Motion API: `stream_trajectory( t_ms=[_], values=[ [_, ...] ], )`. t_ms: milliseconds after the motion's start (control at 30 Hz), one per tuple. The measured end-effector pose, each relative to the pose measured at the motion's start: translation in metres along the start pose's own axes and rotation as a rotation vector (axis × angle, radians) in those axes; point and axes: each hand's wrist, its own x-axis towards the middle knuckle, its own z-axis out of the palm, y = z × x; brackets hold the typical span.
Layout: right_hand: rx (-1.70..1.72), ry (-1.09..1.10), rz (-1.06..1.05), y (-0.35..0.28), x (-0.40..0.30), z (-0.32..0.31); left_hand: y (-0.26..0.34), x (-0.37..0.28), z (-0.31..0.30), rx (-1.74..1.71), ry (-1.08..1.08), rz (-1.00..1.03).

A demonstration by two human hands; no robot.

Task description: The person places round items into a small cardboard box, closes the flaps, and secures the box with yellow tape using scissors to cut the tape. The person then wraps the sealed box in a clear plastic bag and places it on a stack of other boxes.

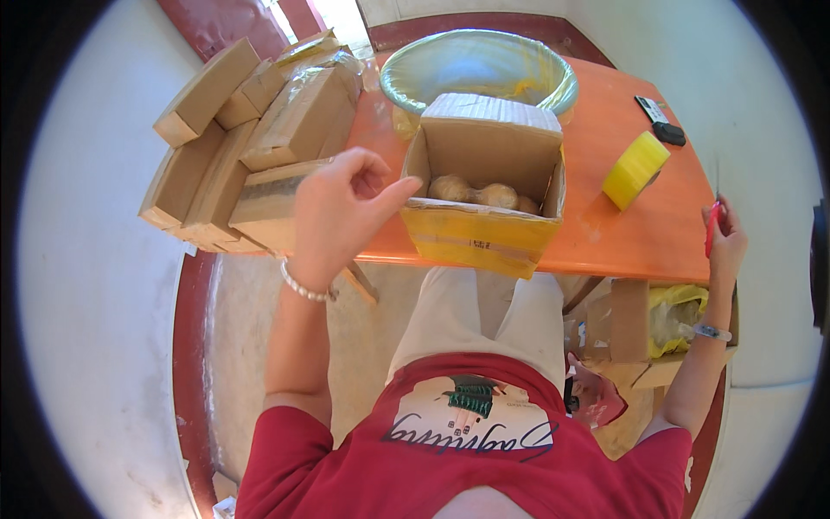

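Observation:
An open cardboard box with yellow tape across its front stands at the table's near edge, its back flap raised. Several round brown objects lie inside, seemingly wrapped in clear film. My left hand hovers just left of the box, thumb pointing towards its rim, fingers curled but apart from the thumb, holding nothing. Over the table's right end, my right hand grips red-handled scissors, their thin blade pointing away from me. Between the box and that hand, a roll of yellow packing tape stands on its edge.
Several closed cardboard boxes are stacked on the left of the orange table. Behind the open box sits a large plastic-lined basin. A remote control and a black object lie far right. Below stands a carton holding a yellow bag.

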Motion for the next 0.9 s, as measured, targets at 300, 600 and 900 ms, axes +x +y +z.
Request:
stream_trajectory(
  t_ms=[300, 600, 900],
  values=[
    [-0.404, -0.068, -0.181, 0.000, -0.007, -0.001, -0.008, 0.032, 0.006, 0.278, -0.194, 0.133],
    [-1.046, -0.770, -0.229, 0.032, 0.038, 0.013, 0.011, 0.001, -0.001, 0.069, 0.046, 0.548],
    [-0.484, -0.328, -0.245, -0.002, 0.009, 0.004, -0.009, -0.003, 0.023, 0.132, -0.012, 0.620]
  ],
)
